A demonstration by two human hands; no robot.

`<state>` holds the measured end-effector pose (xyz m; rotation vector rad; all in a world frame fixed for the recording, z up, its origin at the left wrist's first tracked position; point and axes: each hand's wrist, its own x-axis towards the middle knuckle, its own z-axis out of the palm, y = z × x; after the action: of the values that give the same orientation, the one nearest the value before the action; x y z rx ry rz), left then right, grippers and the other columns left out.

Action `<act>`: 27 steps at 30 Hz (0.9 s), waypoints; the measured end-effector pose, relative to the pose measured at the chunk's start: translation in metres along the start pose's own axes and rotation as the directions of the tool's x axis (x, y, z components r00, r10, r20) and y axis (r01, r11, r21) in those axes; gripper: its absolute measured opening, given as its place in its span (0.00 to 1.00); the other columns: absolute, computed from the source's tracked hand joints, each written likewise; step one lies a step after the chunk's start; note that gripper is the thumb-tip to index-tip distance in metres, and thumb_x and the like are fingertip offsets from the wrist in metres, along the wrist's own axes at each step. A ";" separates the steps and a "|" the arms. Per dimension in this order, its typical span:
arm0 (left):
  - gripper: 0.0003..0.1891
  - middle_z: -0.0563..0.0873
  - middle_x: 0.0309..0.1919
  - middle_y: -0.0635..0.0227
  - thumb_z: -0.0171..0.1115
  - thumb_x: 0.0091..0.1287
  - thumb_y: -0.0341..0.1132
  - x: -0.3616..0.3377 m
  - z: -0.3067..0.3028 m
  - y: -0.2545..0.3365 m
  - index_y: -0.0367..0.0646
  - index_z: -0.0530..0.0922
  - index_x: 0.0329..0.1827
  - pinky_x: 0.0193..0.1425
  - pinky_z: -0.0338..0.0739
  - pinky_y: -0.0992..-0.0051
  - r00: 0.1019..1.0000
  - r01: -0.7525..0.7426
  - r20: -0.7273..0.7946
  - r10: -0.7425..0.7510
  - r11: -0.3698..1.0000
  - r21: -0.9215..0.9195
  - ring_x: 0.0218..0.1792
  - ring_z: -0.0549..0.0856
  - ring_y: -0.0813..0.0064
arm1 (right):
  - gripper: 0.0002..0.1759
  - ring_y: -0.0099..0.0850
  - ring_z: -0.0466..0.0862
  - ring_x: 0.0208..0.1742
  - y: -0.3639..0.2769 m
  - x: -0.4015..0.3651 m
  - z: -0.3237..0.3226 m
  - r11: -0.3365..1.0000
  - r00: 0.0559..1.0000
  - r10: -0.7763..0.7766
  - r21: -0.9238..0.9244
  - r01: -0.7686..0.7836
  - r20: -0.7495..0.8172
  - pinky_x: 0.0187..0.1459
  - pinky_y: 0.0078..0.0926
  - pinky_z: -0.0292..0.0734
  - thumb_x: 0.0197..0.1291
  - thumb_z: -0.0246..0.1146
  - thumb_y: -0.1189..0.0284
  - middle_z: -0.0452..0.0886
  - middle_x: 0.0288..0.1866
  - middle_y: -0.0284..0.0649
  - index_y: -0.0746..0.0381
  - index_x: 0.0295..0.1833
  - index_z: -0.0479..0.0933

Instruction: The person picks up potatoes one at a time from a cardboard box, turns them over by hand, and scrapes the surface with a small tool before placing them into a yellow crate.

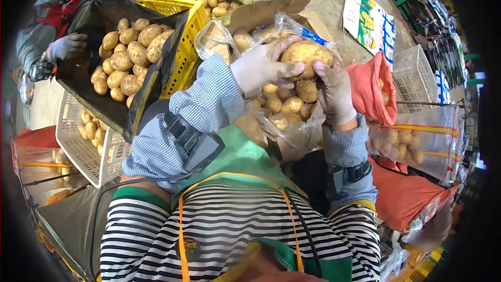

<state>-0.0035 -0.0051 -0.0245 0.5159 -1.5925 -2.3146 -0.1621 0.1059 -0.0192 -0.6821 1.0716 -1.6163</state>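
Note:
One large potato (307, 53) is held between my two hands above a plastic-lined cardboard box (269, 13). My left hand (263, 70), in a pale glove, grips its left side with the thumb across the front. From the right, my right hand (335, 91), gloved too, closes on the same potato with its thumb at the lower edge. Below the hands, several smaller potatoes (292, 105) lie in the clear plastic liner (302, 137). The potato's underside is partly hidden by my fingers.
At left, a yellow crate (195, 26) with a dark liner (78, 75) holds several potatoes (136, 53); another person's gloved hand (67, 47) is beside it. A white basket (78, 146) stands below. A red sack (368, 86) and clear potato bags (412, 141) are at right.

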 end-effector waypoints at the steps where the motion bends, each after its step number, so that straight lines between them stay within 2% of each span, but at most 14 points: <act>1: 0.41 0.74 0.65 0.62 0.69 0.65 0.40 -0.002 0.001 0.003 0.39 0.56 0.77 0.56 0.81 0.73 1.000 0.009 0.024 -0.007 0.997 -0.075 0.60 0.78 0.74 | 0.31 0.34 0.79 0.58 -0.003 -0.003 0.003 0.987 0.998 -0.067 -0.150 0.064 -0.011 0.61 0.33 0.76 0.61 0.65 0.76 0.76 0.59 0.46 0.70 0.68 0.62; 6: 0.41 0.72 0.67 0.59 0.70 0.64 0.30 0.001 0.011 0.007 0.36 0.55 0.76 0.60 0.79 0.73 0.994 -0.108 0.008 0.110 0.984 -0.142 0.64 0.75 0.73 | 0.38 0.35 0.74 0.65 -0.005 -0.004 -0.009 0.975 0.989 -0.144 -0.165 0.148 0.031 0.67 0.34 0.69 0.57 0.62 0.80 0.70 0.65 0.48 0.71 0.72 0.56; 8: 0.41 0.72 0.67 0.60 0.72 0.60 0.29 -0.003 0.020 0.009 0.33 0.59 0.74 0.71 0.70 0.69 0.960 -0.273 -0.056 0.274 0.961 0.030 0.66 0.73 0.71 | 0.41 0.36 0.72 0.67 -0.010 -0.005 -0.010 0.961 0.983 -0.165 -0.211 0.178 0.076 0.69 0.35 0.66 0.55 0.61 0.81 0.68 0.67 0.49 0.71 0.74 0.53; 11: 0.39 0.72 0.66 0.58 0.72 0.60 0.29 -0.008 0.026 0.007 0.33 0.60 0.73 0.75 0.64 0.69 0.896 -0.403 -0.094 0.433 0.884 0.236 0.68 0.71 0.69 | 0.42 0.37 0.70 0.70 -0.011 -0.009 -0.011 0.974 0.986 -0.134 -0.172 0.150 0.096 0.71 0.34 0.63 0.52 0.60 0.81 0.67 0.69 0.49 0.71 0.75 0.53; 12: 0.39 0.72 0.66 0.58 0.72 0.60 0.29 -0.011 0.025 0.008 0.33 0.60 0.73 0.75 0.64 0.69 0.897 -0.400 -0.097 0.431 0.885 0.237 0.68 0.71 0.69 | 0.42 0.37 0.70 0.69 -0.010 -0.011 -0.015 0.870 0.959 -0.210 -0.412 0.272 0.188 0.71 0.34 0.63 0.52 0.60 0.81 0.67 0.69 0.49 0.71 0.74 0.53; 13: 0.39 0.73 0.65 0.57 0.72 0.60 0.30 -0.013 0.023 0.009 0.33 0.61 0.73 0.74 0.65 0.69 0.883 -0.399 -0.076 0.464 0.825 0.401 0.68 0.71 0.69 | 0.42 0.37 0.70 0.69 -0.009 -0.012 -0.015 0.692 0.920 -0.256 -0.609 0.388 0.297 0.71 0.34 0.63 0.53 0.59 0.80 0.68 0.68 0.49 0.71 0.74 0.54; 15: 0.38 0.73 0.64 0.57 0.73 0.60 0.31 -0.019 0.021 0.014 0.34 0.63 0.72 0.73 0.67 0.69 0.867 -0.386 -0.055 0.495 0.738 0.553 0.68 0.71 0.69 | 0.41 0.37 0.71 0.69 -0.014 -0.014 -0.008 0.712 0.923 -0.236 -0.592 0.378 0.306 0.71 0.33 0.64 0.53 0.59 0.79 0.69 0.68 0.48 0.72 0.74 0.55; 17: 0.36 0.74 0.62 0.57 0.72 0.61 0.35 -0.024 0.021 0.023 0.36 0.66 0.71 0.71 0.68 0.69 0.840 -0.339 0.012 0.542 0.509 0.791 0.67 0.72 0.69 | 0.40 0.36 0.72 0.68 -0.020 -0.015 0.002 0.729 0.923 -0.216 -0.577 0.369 0.318 0.70 0.33 0.64 0.53 0.59 0.79 0.70 0.67 0.48 0.72 0.73 0.57; 19: 0.33 0.74 0.62 0.57 0.70 0.63 0.38 -0.023 0.018 0.021 0.37 0.68 0.70 0.71 0.68 0.69 0.852 -0.349 -0.039 0.523 0.622 0.700 0.66 0.72 0.69 | 0.39 0.35 0.73 0.67 -0.023 -0.017 0.013 0.914 0.966 -0.125 -0.353 0.200 0.224 0.70 0.32 0.64 0.53 0.59 0.78 0.72 0.65 0.46 0.72 0.72 0.59; 21: 0.30 0.75 0.62 0.57 0.69 0.66 0.40 -0.025 0.015 0.021 0.38 0.70 0.68 0.70 0.69 0.69 0.864 -0.356 -0.084 0.496 0.721 0.594 0.66 0.73 0.69 | 0.38 0.35 0.73 0.67 -0.018 -0.017 0.009 0.889 0.959 -0.142 -0.394 0.233 0.245 0.70 0.32 0.65 0.53 0.60 0.78 0.72 0.65 0.46 0.72 0.72 0.59; 23: 0.28 0.75 0.61 0.56 0.65 0.68 0.43 -0.029 0.017 0.032 0.37 0.72 0.67 0.70 0.68 0.70 0.939 -0.229 -0.182 0.290 0.927 0.296 0.65 0.73 0.68 | 0.38 0.35 0.73 0.67 -0.018 -0.016 0.007 0.860 0.951 -0.160 -0.435 0.266 0.265 0.69 0.31 0.65 0.53 0.60 0.78 0.72 0.65 0.46 0.71 0.72 0.59; 24: 0.28 0.75 0.61 0.56 0.65 0.68 0.43 -0.028 0.015 0.029 0.37 0.72 0.67 0.70 0.68 0.70 0.939 -0.231 -0.184 0.291 0.928 0.294 0.65 0.73 0.68 | 0.38 0.34 0.74 0.66 -0.019 -0.017 0.008 0.835 0.946 -0.163 -0.472 0.284 0.280 0.69 0.31 0.65 0.53 0.60 0.77 0.72 0.65 0.46 0.71 0.72 0.59; 26: 0.27 0.77 0.58 0.57 0.62 0.71 0.46 -0.025 0.014 0.023 0.36 0.74 0.66 0.67 0.70 0.71 0.816 -0.417 -0.057 0.575 0.654 0.632 0.62 0.75 0.70 | 0.38 0.34 0.74 0.66 -0.018 -0.016 0.008 0.808 0.941 -0.163 -0.508 0.300 0.297 0.69 0.31 0.65 0.53 0.60 0.77 0.72 0.65 0.46 0.71 0.72 0.59; 27: 0.27 0.77 0.58 0.57 0.62 0.71 0.46 -0.025 0.012 0.022 0.36 0.74 0.66 0.67 0.70 0.71 0.815 -0.417 -0.059 0.577 0.654 0.631 0.62 0.75 0.70 | 0.37 0.34 0.74 0.66 -0.015 -0.015 0.006 0.805 0.929 -0.191 -0.490 0.334 0.318 0.69 0.31 0.65 0.54 0.60 0.77 0.73 0.65 0.46 0.71 0.71 0.60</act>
<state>0.0139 0.0074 0.0032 0.4003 -2.0001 -1.2568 -0.1591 0.1196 -0.0017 -1.4359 1.2890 -1.3980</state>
